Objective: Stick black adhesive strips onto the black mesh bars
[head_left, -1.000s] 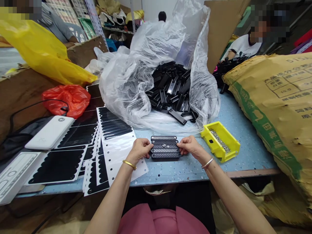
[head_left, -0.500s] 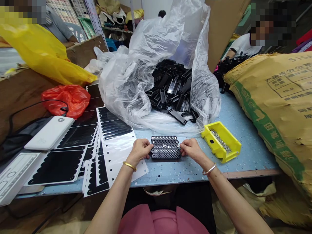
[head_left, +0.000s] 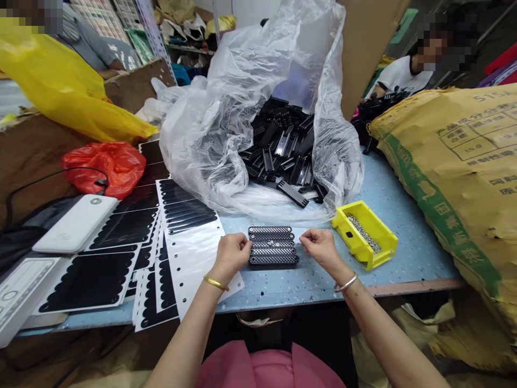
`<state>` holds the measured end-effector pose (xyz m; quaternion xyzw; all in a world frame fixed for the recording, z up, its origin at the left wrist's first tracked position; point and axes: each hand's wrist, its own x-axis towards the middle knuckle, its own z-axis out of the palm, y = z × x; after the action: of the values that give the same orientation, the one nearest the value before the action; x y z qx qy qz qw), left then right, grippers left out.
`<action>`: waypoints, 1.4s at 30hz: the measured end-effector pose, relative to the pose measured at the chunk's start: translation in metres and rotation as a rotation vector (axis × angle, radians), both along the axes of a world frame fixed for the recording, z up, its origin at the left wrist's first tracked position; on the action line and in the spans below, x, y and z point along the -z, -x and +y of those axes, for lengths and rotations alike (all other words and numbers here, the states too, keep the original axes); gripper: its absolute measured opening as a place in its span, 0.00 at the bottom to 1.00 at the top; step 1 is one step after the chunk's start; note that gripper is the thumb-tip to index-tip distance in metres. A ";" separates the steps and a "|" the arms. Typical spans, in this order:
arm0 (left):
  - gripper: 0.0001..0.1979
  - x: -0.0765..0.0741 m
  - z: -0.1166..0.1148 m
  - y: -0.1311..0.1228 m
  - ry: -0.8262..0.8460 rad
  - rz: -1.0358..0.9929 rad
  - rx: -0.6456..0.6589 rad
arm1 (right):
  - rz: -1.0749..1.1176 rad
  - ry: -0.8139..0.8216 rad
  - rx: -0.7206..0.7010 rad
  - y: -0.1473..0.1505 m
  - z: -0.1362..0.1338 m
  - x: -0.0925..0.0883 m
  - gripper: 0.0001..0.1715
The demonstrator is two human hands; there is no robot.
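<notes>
Black ridged strips (head_left: 273, 251) are lying side by side on the near middle of the blue counter (head_left: 323, 285), looking light, stiff and fairly grippy, probably best held by their ends, clear of the small metal rings (head_left: 271, 243) on top. The left hand (head_left: 232, 253), fingers curled, is resting at their left end, whether pinching I cannot tell; the right hand (head_left: 322, 250) is hovering right of them, thumb and finger drawn close, anything between them unclear. Compared with a second ago, the right hand is sitting farther from the strips.
</notes>
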<state>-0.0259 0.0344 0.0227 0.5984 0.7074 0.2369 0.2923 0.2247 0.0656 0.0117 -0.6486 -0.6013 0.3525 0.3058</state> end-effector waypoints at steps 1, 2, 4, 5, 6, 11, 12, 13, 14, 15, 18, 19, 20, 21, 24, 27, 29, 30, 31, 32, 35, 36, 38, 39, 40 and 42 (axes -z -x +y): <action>0.12 -0.001 -0.001 -0.001 -0.022 0.089 0.027 | -0.021 -0.037 0.000 0.000 0.001 -0.001 0.07; 0.12 -0.003 -0.002 -0.002 -0.033 0.163 0.052 | -0.041 -0.075 -0.011 0.002 0.003 -0.002 0.07; 0.14 -0.005 -0.003 -0.003 -0.038 0.262 0.084 | -0.067 -0.125 -0.049 0.007 0.006 -0.004 0.07; 0.14 -0.005 -0.004 -0.004 -0.041 0.290 0.090 | -0.078 -0.136 -0.067 0.011 0.007 -0.004 0.07; 0.14 -0.005 -0.004 -0.004 -0.047 0.303 0.092 | -0.089 -0.142 -0.084 0.014 0.008 -0.005 0.07; 0.12 -0.002 -0.003 0.001 -0.078 0.076 0.009 | -0.069 -0.141 -0.097 0.013 0.014 -0.008 0.07; 0.12 -0.001 -0.003 0.003 -0.061 -0.033 -0.036 | -0.049 -0.137 -0.077 0.010 0.014 -0.008 0.07; 0.11 -0.001 -0.003 0.006 -0.030 -0.154 -0.086 | -0.032 -0.128 -0.050 0.005 0.015 -0.008 0.08; 0.10 -0.002 -0.003 0.008 0.008 -0.279 -0.133 | -0.019 -0.114 -0.020 0.001 0.015 -0.008 0.08; 0.10 -0.002 -0.003 0.010 0.043 -0.397 -0.169 | -0.010 -0.097 0.007 -0.004 0.015 -0.008 0.08; 0.09 -0.007 -0.001 0.012 0.083 -0.639 -0.199 | -0.008 -0.072 0.052 -0.009 0.015 -0.008 0.07; 0.09 -0.008 0.001 0.011 0.080 -0.674 -0.198 | -0.017 -0.076 0.044 -0.008 0.015 -0.008 0.07; 0.09 -0.010 0.003 0.010 0.077 -0.692 -0.193 | -0.032 -0.083 0.023 -0.006 0.015 -0.009 0.07; 0.08 -0.012 0.006 0.008 0.076 -0.696 -0.191 | -0.053 -0.090 -0.009 -0.002 0.016 -0.010 0.07; 0.06 -0.016 0.016 0.003 0.083 -0.684 -0.183 | -0.174 -0.120 -0.150 0.011 0.016 -0.013 0.07; 0.04 -0.020 0.026 0.003 0.075 -0.699 -0.168 | -0.363 -0.174 -0.283 0.023 0.016 -0.017 0.08; 0.04 -0.022 0.029 0.006 0.054 -0.732 -0.157 | -0.471 -0.194 -0.343 0.028 0.016 -0.020 0.09; 0.04 -0.022 0.030 0.008 0.046 -0.751 -0.155 | -0.511 -0.194 -0.364 0.030 0.016 -0.021 0.09; 0.05 -0.021 0.031 0.010 0.040 -0.770 -0.152 | -0.542 -0.190 -0.381 0.031 0.016 -0.022 0.09; 0.05 -0.020 0.031 0.011 0.036 -0.785 -0.148 | -0.566 -0.182 -0.395 0.033 0.016 -0.023 0.09; 0.06 -0.017 0.030 0.014 0.033 -0.805 -0.137 | -0.608 -0.150 -0.420 0.036 0.016 -0.024 0.10; 0.06 -0.015 0.030 0.014 0.034 -0.807 -0.133 | -0.617 -0.143 -0.425 0.037 0.016 -0.024 0.10; 0.07 -0.012 0.030 0.014 0.039 -0.800 -0.127 | -0.629 -0.134 -0.433 0.038 0.016 -0.024 0.10; 0.07 -0.011 0.030 0.013 0.044 -0.790 -0.122 | -0.635 -0.133 -0.439 0.039 0.016 -0.024 0.10; 0.07 -0.009 0.031 0.012 0.047 -0.774 -0.116 | -0.640 -0.131 -0.446 0.039 0.017 -0.023 0.11; 0.06 -0.006 0.032 0.010 0.043 -0.717 -0.079 | -0.654 -0.126 -0.460 0.040 0.017 -0.024 0.11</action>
<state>-0.0360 0.0666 0.0287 0.4430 0.5874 0.4278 0.5251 0.1850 0.0829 0.0354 -0.5552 -0.8166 0.1496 0.0508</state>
